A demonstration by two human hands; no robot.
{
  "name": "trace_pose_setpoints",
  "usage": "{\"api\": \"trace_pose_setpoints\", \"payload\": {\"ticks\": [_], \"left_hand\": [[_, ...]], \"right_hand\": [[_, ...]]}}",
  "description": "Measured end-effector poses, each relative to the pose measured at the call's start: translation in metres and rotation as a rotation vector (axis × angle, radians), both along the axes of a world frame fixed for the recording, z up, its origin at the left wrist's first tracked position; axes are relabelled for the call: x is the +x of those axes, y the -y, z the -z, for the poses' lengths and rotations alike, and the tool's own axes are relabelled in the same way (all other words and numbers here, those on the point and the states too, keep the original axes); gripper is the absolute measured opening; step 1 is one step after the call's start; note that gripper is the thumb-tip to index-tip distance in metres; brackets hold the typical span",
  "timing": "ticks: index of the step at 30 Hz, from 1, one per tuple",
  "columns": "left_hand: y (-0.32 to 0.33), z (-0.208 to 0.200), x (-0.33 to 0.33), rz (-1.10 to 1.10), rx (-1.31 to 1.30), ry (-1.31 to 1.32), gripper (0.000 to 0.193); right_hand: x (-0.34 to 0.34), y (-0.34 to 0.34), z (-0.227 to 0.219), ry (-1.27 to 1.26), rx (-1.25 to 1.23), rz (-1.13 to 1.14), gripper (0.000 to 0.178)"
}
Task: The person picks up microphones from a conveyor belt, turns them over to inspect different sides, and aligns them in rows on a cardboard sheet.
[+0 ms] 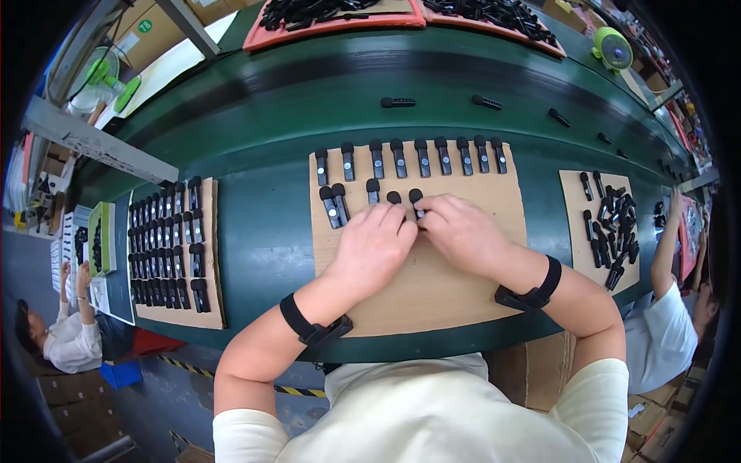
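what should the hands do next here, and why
Probably ease the black microphone at the right hand into line: the nine microphones above form a neat row across the cardboard sheet, while this lower row sits unevenly, with irregular gaps.

We look down from the head through one wide fisheye, upright, close above our shirt (417,417), facing forward over the left hand (374,251) and right hand (467,235). The table (266,224) curves toward the dark rim; a tray (336,31) tops the view.
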State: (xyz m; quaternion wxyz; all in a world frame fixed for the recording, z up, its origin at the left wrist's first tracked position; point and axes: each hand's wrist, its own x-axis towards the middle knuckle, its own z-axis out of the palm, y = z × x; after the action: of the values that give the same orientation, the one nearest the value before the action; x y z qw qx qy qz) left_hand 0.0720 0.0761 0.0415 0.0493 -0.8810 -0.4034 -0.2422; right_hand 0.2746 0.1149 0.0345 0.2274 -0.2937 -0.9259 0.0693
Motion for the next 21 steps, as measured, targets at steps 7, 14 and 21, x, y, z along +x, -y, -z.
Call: {"api": "trace_pose_setpoints", "payload": {"ticks": [7,14,21], "left_hand": [[-0.006,0.001,-0.001,-0.022,-0.025,-0.015,0.018],[-0.010,0.004,-0.001,-0.074,-0.046,0.024,0.017],[-0.015,0.001,-0.005,-0.062,-0.100,0.129,0.017]], "right_hand": [[-0.001,-0.003,0.003,0.056,-0.025,-0.022,0.019],[-0.007,-0.009,0.008,0.011,-0.012,0.004,0.020],[-0.007,-0.011,-0.015,-0.021,-0.074,0.040,0.026]]}}
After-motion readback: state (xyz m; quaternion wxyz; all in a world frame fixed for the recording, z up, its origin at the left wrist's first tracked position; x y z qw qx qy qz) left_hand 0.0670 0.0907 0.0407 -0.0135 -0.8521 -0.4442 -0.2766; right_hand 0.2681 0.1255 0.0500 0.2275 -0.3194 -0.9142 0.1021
